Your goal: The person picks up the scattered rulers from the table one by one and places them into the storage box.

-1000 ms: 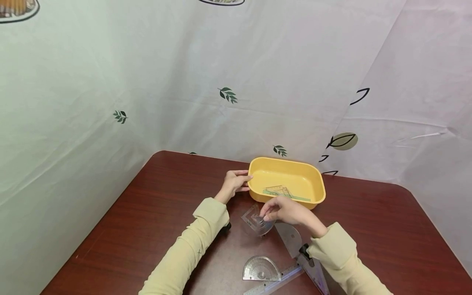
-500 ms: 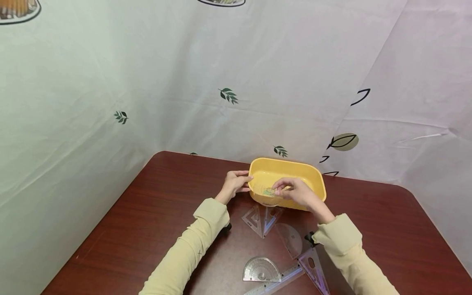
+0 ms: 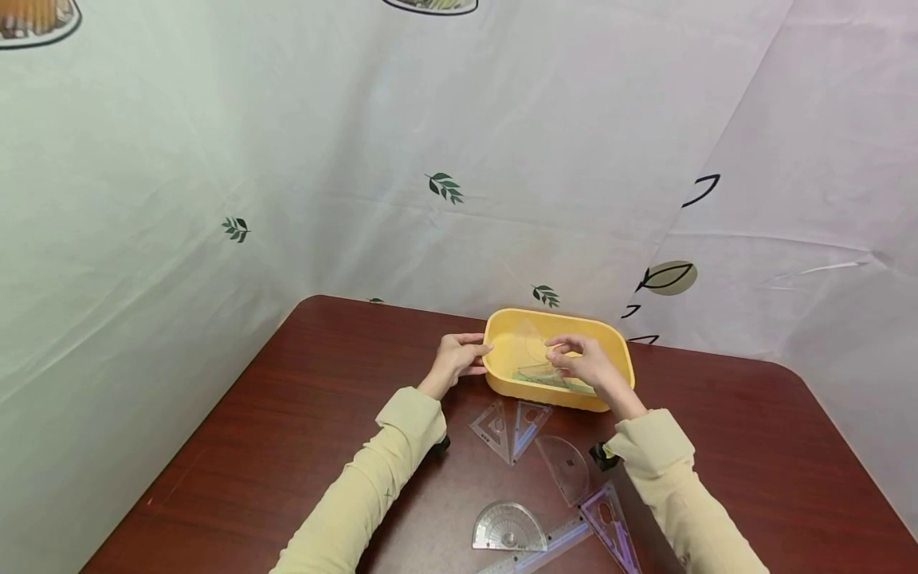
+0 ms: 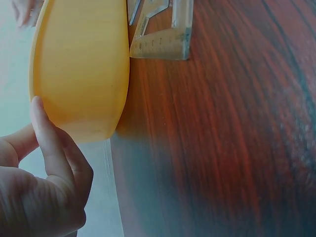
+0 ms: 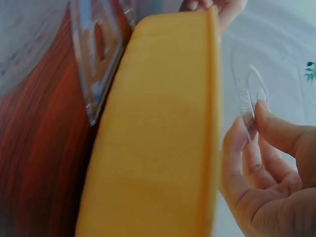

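At the back of the table stands a yellow plastic basin [image 3: 559,399]. My left hand [image 3: 456,360] pinches its left rim, thumb over the edge and fingers along the outer wall, as the left wrist view also shows. Over the basin, my right hand [image 3: 584,363] pinches a clear protractor [image 5: 247,108] between thumb and fingertips, tilted up on edge. A green ruler [image 3: 577,386] and other clear pieces lie on the basin's floor, partly seen through the protractor.
Two clear set squares [image 3: 493,429] lie in front of the basin. Nearer are a clear protractor [image 3: 566,466], another protractor [image 3: 508,528], a clear ruler [image 3: 559,544] and a purple-tinted set square [image 3: 610,526]. A patterned white cloth [image 3: 358,199] hangs behind the table.
My right hand has carried the clear protractor from in front of the basin up and over it, and its tilt has changed. The left hand has stayed on the rim.
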A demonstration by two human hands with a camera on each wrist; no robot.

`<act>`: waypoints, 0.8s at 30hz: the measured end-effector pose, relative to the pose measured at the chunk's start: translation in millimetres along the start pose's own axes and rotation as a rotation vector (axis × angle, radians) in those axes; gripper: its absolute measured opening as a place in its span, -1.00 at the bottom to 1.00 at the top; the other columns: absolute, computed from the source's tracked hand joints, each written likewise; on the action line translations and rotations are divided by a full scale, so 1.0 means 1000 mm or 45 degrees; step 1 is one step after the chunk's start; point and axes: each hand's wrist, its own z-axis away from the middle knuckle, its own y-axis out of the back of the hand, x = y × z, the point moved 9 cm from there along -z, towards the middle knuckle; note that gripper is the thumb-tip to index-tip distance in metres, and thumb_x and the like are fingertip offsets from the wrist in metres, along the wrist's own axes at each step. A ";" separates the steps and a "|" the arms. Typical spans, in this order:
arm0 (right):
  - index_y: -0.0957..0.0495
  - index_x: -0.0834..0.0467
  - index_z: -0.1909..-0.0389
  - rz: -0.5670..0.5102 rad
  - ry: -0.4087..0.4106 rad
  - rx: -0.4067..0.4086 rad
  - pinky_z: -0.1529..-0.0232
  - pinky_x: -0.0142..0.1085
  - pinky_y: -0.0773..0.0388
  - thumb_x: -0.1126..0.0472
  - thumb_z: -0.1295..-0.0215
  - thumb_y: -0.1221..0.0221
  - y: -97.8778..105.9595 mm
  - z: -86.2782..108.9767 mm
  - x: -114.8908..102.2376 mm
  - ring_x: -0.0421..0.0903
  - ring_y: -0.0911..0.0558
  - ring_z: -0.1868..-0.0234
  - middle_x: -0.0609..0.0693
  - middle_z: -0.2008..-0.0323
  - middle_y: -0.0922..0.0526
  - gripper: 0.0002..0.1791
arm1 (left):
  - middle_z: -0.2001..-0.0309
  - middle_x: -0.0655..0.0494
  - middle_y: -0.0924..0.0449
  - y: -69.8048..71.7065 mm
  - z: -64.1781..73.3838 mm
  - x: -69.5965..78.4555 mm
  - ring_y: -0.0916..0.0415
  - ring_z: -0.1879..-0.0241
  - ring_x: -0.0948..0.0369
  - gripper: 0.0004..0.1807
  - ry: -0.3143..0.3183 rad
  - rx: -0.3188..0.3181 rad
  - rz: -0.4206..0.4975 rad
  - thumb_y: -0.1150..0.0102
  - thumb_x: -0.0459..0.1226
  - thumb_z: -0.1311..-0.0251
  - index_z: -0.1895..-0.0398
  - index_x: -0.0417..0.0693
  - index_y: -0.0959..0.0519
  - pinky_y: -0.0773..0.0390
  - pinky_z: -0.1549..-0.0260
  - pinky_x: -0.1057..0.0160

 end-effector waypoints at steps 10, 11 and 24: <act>-0.45 0.50 -0.07 0.098 -0.077 0.055 0.35 -0.39 -0.69 0.47 -0.30 -0.11 0.003 -0.008 0.027 -0.16 -0.63 0.37 0.30 0.22 -0.60 -0.67 | 0.34 -0.02 -0.62 0.000 -0.001 -0.001 -0.49 0.61 0.32 -0.57 0.001 0.008 -0.007 -0.27 -0.35 -0.19 -0.15 -0.16 -0.55 -0.70 0.55 0.39; -0.46 0.49 -0.07 0.116 -0.086 0.055 0.37 -0.41 -0.67 0.47 -0.30 -0.11 0.003 -0.009 0.028 -0.16 -0.63 0.38 0.29 0.22 -0.60 -0.67 | 0.33 -0.03 -0.62 0.001 -0.001 -0.001 -0.49 0.61 0.32 -0.57 -0.002 0.010 -0.008 -0.27 -0.35 -0.19 -0.15 -0.17 -0.55 -0.70 0.55 0.39; -0.60 0.38 0.07 0.421 -0.109 0.138 0.48 -0.47 -0.51 0.36 -0.20 -0.26 0.007 -0.015 0.038 -0.13 -0.59 0.39 0.24 0.23 -0.68 -0.72 | 0.33 -0.04 -0.66 0.000 -0.001 -0.001 -0.51 0.58 0.29 -0.57 -0.002 0.018 -0.003 -0.28 -0.35 -0.18 -0.15 -0.17 -0.55 -0.69 0.56 0.39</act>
